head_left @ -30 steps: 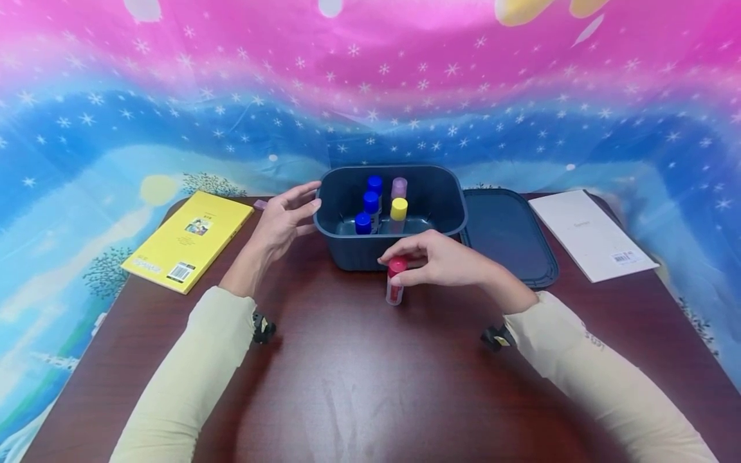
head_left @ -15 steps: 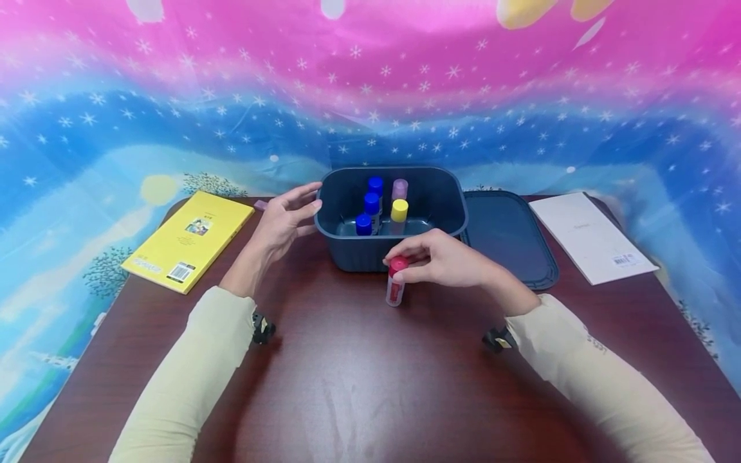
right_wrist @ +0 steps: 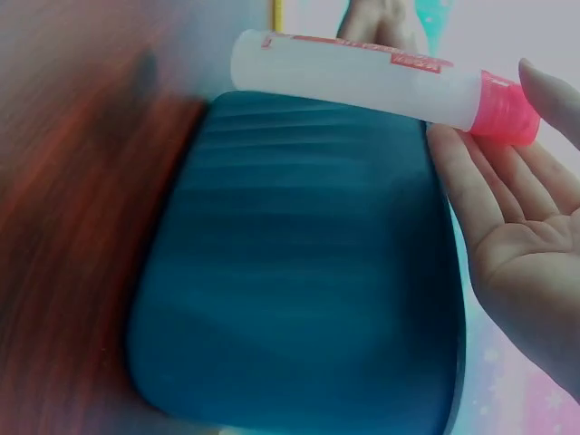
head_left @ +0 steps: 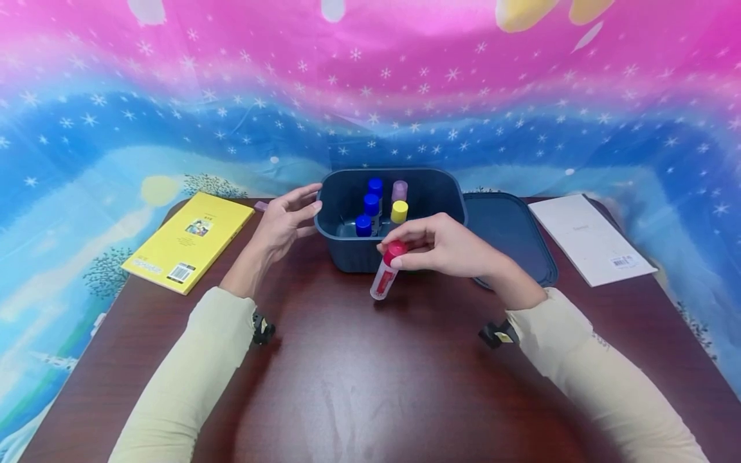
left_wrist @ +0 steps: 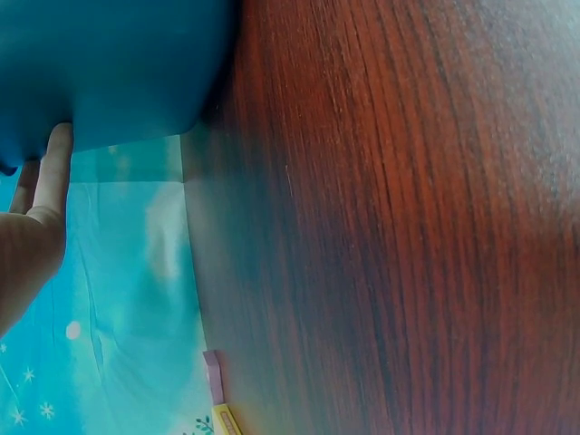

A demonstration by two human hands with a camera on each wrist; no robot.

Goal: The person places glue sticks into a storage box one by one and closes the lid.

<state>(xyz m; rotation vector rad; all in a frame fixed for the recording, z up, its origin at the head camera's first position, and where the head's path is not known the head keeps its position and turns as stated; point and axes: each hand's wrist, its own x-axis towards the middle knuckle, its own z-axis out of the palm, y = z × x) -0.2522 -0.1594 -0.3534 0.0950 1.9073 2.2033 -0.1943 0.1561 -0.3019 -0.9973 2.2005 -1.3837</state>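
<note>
My right hand (head_left: pixel 446 247) pinches a glue stick (head_left: pixel 384 280) by its red cap, in front of the dark blue-grey plastic box (head_left: pixel 359 254). The tube hangs tilted, its white lower end just above the table; the right wrist view shows the thumb and fingers on the cap of this glue stick (right_wrist: pixel 362 80). With fingers extended, my left hand (head_left: pixel 280 218) rests against the left end of the box, as the left wrist view of the box wall (left_wrist: pixel 118 82) confirms. Inside stand three blue-capped sticks (head_left: pixel 371 204), a yellow-capped one (head_left: pixel 399 211) and a purple one (head_left: pixel 399 190).
The box's flat lid (head_left: pixel 509 238) lies to its right. A white book (head_left: pixel 590 238) is at the far right of the brown table (head_left: pixel 359 373), a yellow book (head_left: pixel 188 241) at the left. A small purple object (head_left: pixel 261 206) lies behind the left hand. A patterned cloth hangs behind.
The glue stick, upright on the table in the earlier frames, is now lifted slightly and tilted, its lower end swung left. My right hand has risen a little. The left hand stays put.
</note>
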